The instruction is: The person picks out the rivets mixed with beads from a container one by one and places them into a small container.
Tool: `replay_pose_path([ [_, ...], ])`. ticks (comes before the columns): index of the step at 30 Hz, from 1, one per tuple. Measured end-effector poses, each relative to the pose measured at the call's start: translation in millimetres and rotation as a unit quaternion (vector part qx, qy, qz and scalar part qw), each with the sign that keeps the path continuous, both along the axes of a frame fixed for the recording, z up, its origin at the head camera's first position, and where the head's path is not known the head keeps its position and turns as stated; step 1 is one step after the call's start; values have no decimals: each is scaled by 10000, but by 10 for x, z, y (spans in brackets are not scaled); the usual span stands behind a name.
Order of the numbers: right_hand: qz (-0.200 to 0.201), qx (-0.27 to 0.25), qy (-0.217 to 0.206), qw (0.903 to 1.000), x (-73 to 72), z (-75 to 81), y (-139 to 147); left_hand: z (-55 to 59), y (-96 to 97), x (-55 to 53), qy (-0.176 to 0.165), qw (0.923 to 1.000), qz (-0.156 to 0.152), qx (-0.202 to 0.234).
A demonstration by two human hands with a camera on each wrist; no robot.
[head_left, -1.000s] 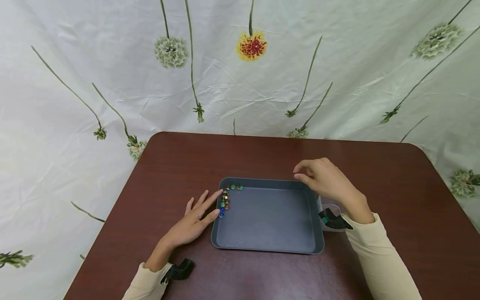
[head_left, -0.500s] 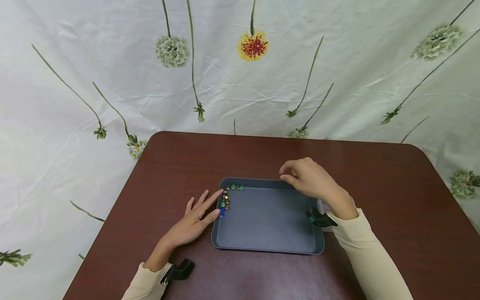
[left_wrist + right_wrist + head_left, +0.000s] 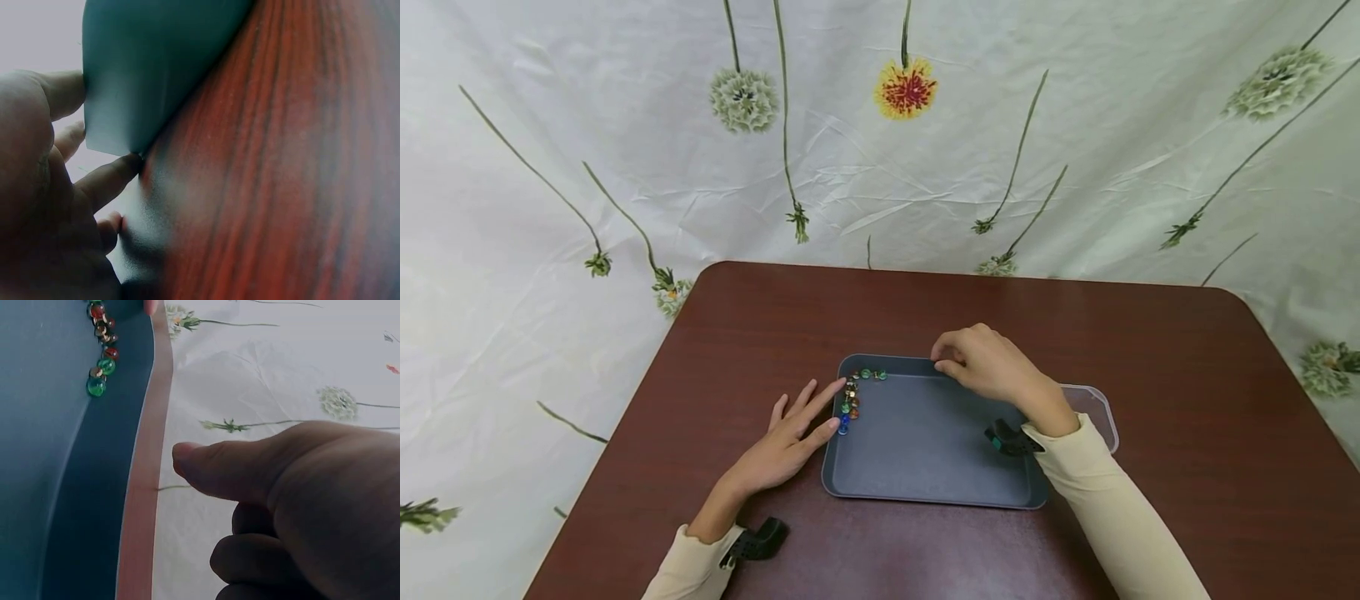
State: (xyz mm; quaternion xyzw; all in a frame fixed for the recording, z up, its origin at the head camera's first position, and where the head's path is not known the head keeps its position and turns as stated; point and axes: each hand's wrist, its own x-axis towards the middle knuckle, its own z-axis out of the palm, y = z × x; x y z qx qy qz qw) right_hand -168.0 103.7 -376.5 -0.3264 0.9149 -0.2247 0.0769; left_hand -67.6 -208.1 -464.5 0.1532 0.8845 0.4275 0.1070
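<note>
A grey rectangular tray [image 3: 932, 450] lies on the table. Several small glass marbles [image 3: 852, 400], blue, green, amber and red, line its left side and far left corner; the right wrist view shows the green marbles [image 3: 97, 384] at the row's end. My left hand [image 3: 782, 450] spreads its straight fingers against the tray's left rim; in the left wrist view its fingertips meet the tray's outer wall [image 3: 156, 69]. Above the tray's far edge is my right hand [image 3: 988, 367], fingers curled, thumb near the index finger. I cannot tell whether a marble is hidden in its fingers.
A clear plastic container [image 3: 1099, 412] stands right of the tray, partly behind the right forearm. The reddish-brown table [image 3: 1180, 367] has rounded far corners. Behind it hangs a white cloth [image 3: 850, 167] with printed flowers.
My right hand has moved left along the tray's far edge, from the right corner toward the middle, uncovering more of the plastic container. The left hand and the marbles have stayed put.
</note>
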Motion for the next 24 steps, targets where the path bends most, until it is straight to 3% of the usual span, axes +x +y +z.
replay_pose_path([
  [15, 229, 304, -130, 9992, -53, -145, -293, 22, -4, -11, -12, 10000, 6, -33],
  [24, 408, 198, -220, 9987, -75, -244, -570, -10, -1, -7, -48, 10000, 18, -16],
])
